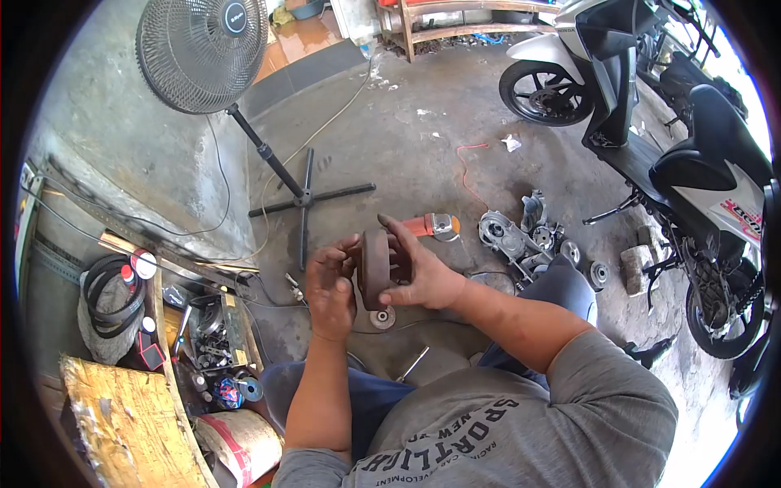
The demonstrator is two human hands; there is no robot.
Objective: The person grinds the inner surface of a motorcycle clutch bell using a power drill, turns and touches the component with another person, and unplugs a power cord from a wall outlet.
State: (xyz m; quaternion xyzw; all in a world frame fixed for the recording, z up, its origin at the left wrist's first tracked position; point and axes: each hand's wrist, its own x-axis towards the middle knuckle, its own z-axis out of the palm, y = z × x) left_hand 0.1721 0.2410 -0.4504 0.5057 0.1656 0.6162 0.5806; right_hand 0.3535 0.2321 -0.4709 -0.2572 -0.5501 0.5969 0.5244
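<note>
A rusty brown metal drum (375, 270), which looks like a scooter clutch drum, is held up edge-on between my hands. My right hand (421, 275) grips it from the right, thumb low on the rim and fingers spread around the far side. On its left face, my left hand (331, 291) closes with curled fingers. The drum's inside is turned away and cannot be made out. Beyond my right hand, an orange angle grinder (429, 226) lies on the floor. Below the drum, a small round disc (382, 318) is partly visible.
Engine parts (508, 234) lie on the floor to the right, near a parked scooter (687, 163). A standing fan (303, 195) is ahead on the left. Wooden trays of tools (213, 333) and black belts (114, 293) sit at left. A cable crosses the floor.
</note>
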